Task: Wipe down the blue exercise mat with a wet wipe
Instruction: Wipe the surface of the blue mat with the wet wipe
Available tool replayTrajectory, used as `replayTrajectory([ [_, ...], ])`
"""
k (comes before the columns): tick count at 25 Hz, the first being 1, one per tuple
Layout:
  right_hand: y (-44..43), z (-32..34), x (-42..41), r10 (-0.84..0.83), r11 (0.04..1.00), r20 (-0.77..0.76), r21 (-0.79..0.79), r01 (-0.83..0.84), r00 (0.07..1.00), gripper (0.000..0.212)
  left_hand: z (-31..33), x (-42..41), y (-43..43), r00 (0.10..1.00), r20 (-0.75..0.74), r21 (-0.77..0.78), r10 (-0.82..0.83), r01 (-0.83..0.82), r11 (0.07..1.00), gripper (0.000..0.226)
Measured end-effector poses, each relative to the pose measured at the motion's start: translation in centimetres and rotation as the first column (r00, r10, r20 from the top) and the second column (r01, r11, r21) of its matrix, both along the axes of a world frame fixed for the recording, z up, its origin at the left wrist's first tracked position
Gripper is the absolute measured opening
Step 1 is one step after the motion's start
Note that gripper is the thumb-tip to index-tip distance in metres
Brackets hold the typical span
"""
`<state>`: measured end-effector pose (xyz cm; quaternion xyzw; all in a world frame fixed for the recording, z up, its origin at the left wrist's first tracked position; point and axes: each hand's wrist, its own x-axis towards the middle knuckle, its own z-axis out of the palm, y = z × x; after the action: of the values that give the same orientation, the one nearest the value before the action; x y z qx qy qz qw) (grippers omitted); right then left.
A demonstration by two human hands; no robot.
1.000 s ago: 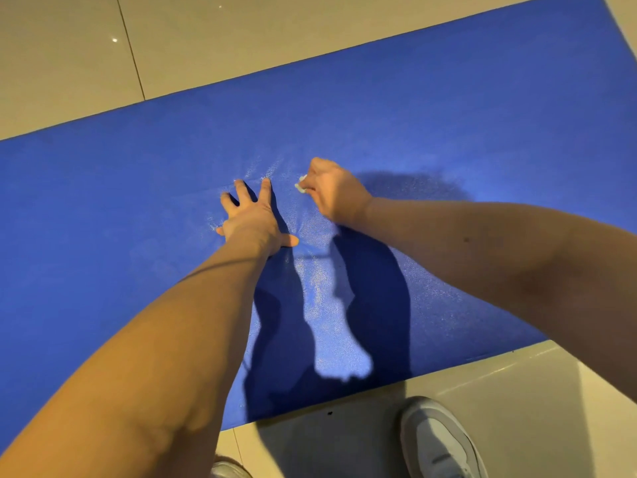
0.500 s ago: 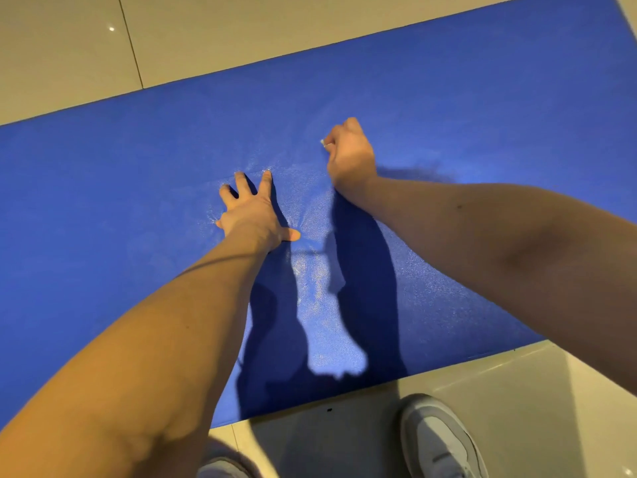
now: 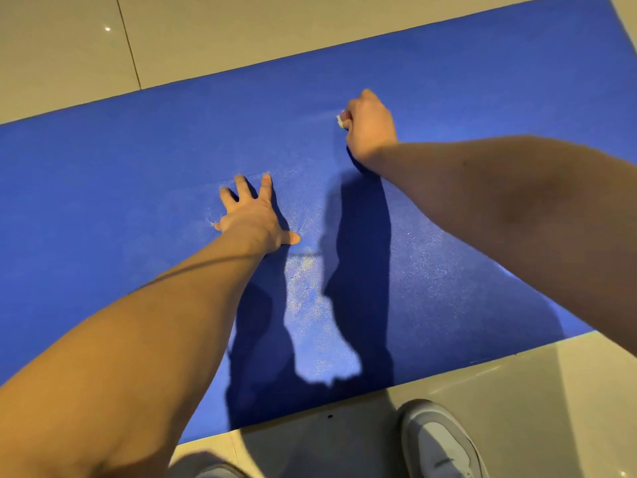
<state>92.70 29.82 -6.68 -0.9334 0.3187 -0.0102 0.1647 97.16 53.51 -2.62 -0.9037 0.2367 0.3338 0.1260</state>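
Head view, the only view. The blue exercise mat (image 3: 103, 219) lay flat on the tiled floor (image 3: 69, 46), its long axis running from our left to our right and rising slightly toward the right of the frame. Both long edges were visible, and so was part of the right end at the top right corner. We stood at the near long edge, with one grey shoe (image 3: 441, 443) on the tile just off it. The left hand (image 3: 253, 219) was pressed flat on the mat about midway between the two long edges, fingers spread and straight, thumb out to the right, holding nothing; we judged it to be bracing the mat. The right hand (image 3: 370, 127) was farther out, closer to the far long edge and to the right of the left hand, well apart from it. It was clenched around the wet wipe (image 3: 340, 120), of which only a small white bit showed at the thumb side, down against the mat. So the wipe sat on the mat surface under the right fist, beyond and to the right of the bracing hand. A paler, speckled patch lay between the two forearms toward the near edge; probably damp, though we could not confirm this. The unwiped length extended both ways along the long axis, so the right hand was the one placed to make the next stroke.
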Motion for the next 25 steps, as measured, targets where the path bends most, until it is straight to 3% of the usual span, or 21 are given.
replayTrajectory([
  [3, 1.8, -0.6, 0.6, -0.078, 0.996, 0.052, 0.054, 0.075, 0.996, 0.018, 0.3, 1.0, -0.9, 0.999, 0.006, -0.044, 0.043, -0.042, 0.998, 0.099],
  [6, 5.6, -1.1, 1.4, -0.012, 0.993, 0.105, 0.122, -0.001, 0.994, 0.017, -0.3, 2.7, -1.4, 0.982, 0.168, -0.237, 0.088, -0.046, 0.970, 0.071],
  [8, 8.2, -2.2, 1.7, 0.088, 0.971, 0.147, 0.210, -0.118, 0.985, 0.025, -0.6, 3.9, -1.4, 0.972, 0.187, -0.250, 0.145, -0.096, 0.964, 0.084],
  [10, 9.6, -3.3, 2.0, 0.234, 0.941, 0.171, 0.207, -0.267, 0.957, 0.038, -0.8, 4.7, -1.1, 0.970, 0.144, -0.154, 0.198, -0.176, 0.972, 0.108],
  [13, 7.4, -1.4, 1.4, 0.370, 0.902, 0.119, 0.190, -0.387, 0.921, 0.018, -0.9, 5.1, -1.0, 0.968, 0.065, -0.105, 0.241, -0.233, 0.967, 0.120],
  [15, 3.6, -0.4, 1.5, 0.272, 0.945, 0.119, 0.153, -0.288, 0.955, 0.020, -1.0, 5.4, -0.8, 0.973, 0.068, -0.093, 0.222, -0.215, 0.972, 0.121],
  [19, -1.9, -0.7, 1.8, -0.130, 0.985, 0.078, 0.127, 0.120, 0.988, 0.024, -1.3, 5.6, -1.0, 0.973, 0.083, -0.096, 0.215, -0.207, 0.974, 0.123],
  [22, 2.1, -0.8, 3.2, -0.131, 0.978, 0.106, 0.177, 0.111, 0.986, 0.026, -1.2, 5.9, -1.3, 0.969, 0.068, -0.078, 0.238, -0.233, 0.969, 0.125],
  [25, 7.8, -0.6, 4.0, 0.038, 0.965, 0.199, 0.247, -0.088, 0.979, 0.022, -1.2, 6.1, -1.6, 0.965, 0.063, -0.084, 0.255, -0.250, 0.965, 0.123],
])
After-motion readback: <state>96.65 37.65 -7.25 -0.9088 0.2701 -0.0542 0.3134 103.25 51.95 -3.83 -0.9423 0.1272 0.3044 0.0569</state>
